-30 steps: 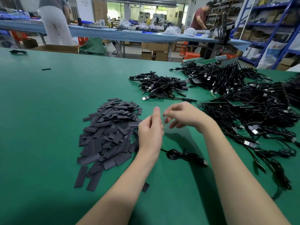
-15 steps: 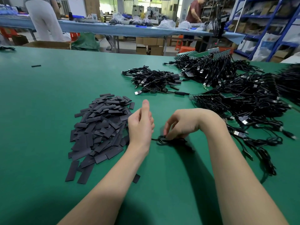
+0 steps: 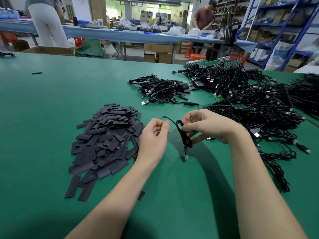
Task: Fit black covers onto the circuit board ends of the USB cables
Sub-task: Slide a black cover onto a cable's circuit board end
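Lifting bundled cable (image 3: 184, 135) off table (image 3: 51, 100), both hands (image 3: 209, 124)

The bundled thin black USB cable (image 3: 184, 135) ends behind the curled left hand (image 3: 153, 135) — its tip hidden. The sprawling black cable heap (image 3: 269, 107) runs off the right edge — blurred there.

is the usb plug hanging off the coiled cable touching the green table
Apart. The head view shows the silver USB plug dangling from the coiled black cable in the right hand, green table visible below its tip.
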The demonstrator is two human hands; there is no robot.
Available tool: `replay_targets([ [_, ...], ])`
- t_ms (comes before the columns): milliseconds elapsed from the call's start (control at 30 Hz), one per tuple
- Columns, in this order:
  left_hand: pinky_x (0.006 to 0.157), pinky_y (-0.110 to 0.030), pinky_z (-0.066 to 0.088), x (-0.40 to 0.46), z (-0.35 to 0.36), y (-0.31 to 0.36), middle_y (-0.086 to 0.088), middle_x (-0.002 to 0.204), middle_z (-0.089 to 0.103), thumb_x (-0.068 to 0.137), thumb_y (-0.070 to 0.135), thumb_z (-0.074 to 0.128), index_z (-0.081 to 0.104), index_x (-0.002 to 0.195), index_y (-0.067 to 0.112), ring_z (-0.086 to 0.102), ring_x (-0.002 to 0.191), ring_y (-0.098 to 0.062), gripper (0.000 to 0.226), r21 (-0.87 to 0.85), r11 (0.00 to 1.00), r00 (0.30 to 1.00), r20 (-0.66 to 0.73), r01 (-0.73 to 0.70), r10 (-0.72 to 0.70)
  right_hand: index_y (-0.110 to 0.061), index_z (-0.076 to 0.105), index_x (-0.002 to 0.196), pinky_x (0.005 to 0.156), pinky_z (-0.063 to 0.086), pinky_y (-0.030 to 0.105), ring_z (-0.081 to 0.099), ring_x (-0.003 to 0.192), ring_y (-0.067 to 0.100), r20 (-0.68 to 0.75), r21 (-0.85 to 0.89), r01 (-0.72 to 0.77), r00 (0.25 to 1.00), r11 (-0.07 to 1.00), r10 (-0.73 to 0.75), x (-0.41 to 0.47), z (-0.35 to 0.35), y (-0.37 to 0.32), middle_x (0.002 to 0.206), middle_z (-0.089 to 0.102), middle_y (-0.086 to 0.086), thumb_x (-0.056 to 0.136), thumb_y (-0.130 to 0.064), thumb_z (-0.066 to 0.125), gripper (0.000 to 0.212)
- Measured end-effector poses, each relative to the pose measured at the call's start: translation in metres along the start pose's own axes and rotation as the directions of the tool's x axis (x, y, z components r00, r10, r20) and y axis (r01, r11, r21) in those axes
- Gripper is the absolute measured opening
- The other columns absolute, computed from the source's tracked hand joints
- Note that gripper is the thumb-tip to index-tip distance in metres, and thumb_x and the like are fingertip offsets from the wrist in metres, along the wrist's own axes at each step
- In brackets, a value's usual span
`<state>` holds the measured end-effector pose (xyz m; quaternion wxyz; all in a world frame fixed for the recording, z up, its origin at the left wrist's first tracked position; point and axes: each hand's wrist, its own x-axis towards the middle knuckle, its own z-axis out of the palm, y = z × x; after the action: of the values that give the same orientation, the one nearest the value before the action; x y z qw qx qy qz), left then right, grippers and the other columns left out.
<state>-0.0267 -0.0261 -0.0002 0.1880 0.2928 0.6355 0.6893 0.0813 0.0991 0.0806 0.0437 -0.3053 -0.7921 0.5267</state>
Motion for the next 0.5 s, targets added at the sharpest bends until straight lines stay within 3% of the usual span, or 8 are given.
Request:
replay_targets([
  [200,0.064,-0.03,0.045,-0.0025,0.0005,0.0018,0.015,0.086,0.071,0.1,0.038,0.053,0.066,0.092,0.026,0.062,0.064,-0.009,0.02,0.021,0.999,0.991,0.128,-0.033,0.03,-0.007,0.064,0.097,0.079,0.063,0.043,0.066,0.081,0.02,0.087,0.026,0.048,0.995,0.998,-0.05,-0.0037,0.0012,-0.0012,0.083,0.069,0.009,0.092,-0.003,0.069,0.008],
  [367,0.056,-0.012,0.043,-0.0025,0.0002,0.0029,0.019,0.076,0.068,0.101,0.025,0.059,0.067,0.09,0.022,0.059,0.065,0.003,0.014,-0.003,0.998,0.987,0.149,-0.058,0.057,-0.005,0.068,0.103,0.073,0.062,0.033,0.073,0.086,0.019,0.147,-0.016,-0.007,0.989,1.0,0.009,-0.0046,-0.0015,0.0015,0.091,0.074,0.013,0.089,-0.017,0.076,0.02],
  [433,0.058,-0.013,0.043,-0.0022,-0.0008,0.0034,0.017,0.077,0.068,0.102,0.02,0.058,0.067,0.092,0.018,0.058,0.068,0.004,0.014,-0.016,0.998,0.985,0.159,-0.057,0.058,-0.007,0.069,0.101,0.069,0.059,0.028,0.071,0.08,0.015,0.075,0.068,-0.004,0.997,0.998,-0.001,-0.0022,-0.0026,0.0031,0.089,0.073,0.008,0.089,-0.024,0.076,0.022],
  [500,0.058,-0.012,0.042,-0.0032,-0.001,0.005,0.012,0.08,0.067,0.101,0.016,0.057,0.068,0.09,0.015,0.056,0.066,0.004,0.015,-0.025,0.998,0.981,0.183,-0.058,0.062,-0.009,0.07,0.103,0.065,0.058,0.025,0.073,0.078,0.015,-0.094,0.195,0.026,0.996,0.98,-0.007,0.0032,-0.0031,0.0041,0.095,0.077,0.005,0.091,-0.029,0.074,0.023],
])
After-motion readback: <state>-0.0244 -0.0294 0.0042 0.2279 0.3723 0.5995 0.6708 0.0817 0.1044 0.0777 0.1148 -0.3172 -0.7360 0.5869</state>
